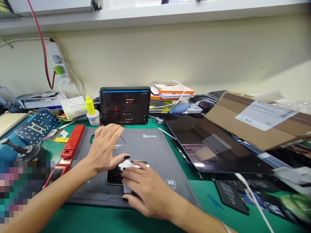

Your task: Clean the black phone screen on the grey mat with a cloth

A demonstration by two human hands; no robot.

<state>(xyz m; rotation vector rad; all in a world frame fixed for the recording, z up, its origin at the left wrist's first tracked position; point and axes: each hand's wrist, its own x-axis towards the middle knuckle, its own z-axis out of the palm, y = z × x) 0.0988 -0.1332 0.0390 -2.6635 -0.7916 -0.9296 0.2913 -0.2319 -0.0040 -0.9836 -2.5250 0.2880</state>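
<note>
Left hand (105, 149): fingers released and stretched out, lying loosely side by side and pointing towards the far edge of the grey mat (157, 150), with the thumb spread well away from them; it appears to hold nothing, and contact with the mat cannot be confirmed. Right hand (152, 189): fingers lightly bent and laid over a white cloth (126, 165) on the phone (113, 178), thumb set apart near the cloth's lower end — whether the cloth is pinched or merely pressed cannot be told, the palm side being hidden. The phone lies on the mat, long side running left to right, about midway between the side edges and closer to the near edge than to the far one; its far edge is just beside the left thumb tip. Grey surface shows from the phone across to the mat's right edge, and green desk (97, 220) shows along the near edge. Limits noted: a red hinged tool (75, 139) borders the mat's left edge, a propped tablet (125, 108) stands just beyond the far edge, and slim tools (180, 149) lie beyond the right edge — with a dark glass panel (218, 155) just beside them
</note>
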